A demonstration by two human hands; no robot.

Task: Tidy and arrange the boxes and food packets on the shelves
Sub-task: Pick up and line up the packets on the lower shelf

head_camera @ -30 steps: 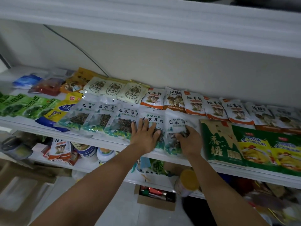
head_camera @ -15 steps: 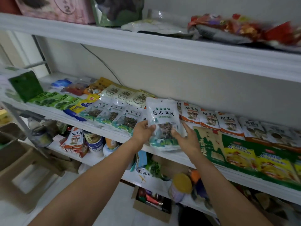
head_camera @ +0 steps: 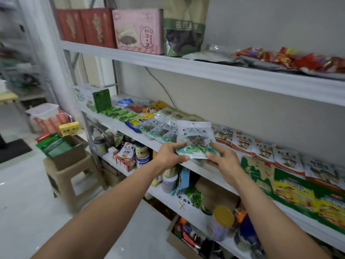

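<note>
Above the middle shelf [head_camera: 203,166], left hand [head_camera: 169,156] and right hand [head_camera: 225,161] pinch one upright mushroom packet [head_camera: 195,139]

Top shelf [head_camera: 205,71] is carrying two red boxes [head_camera: 99,27], one pink box [head_camera: 138,30], one green pouch [head_camera: 183,32]; one packet [head_camera: 195,139] being held.

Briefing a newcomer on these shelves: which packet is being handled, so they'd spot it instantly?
Look to the middle shelf, lined with flat packets. Before its front edge, the left hand and right hand hold one white packet by its lower corners. Alone among the look-alikes lying flat, it is upright, off the shelf.
</note>
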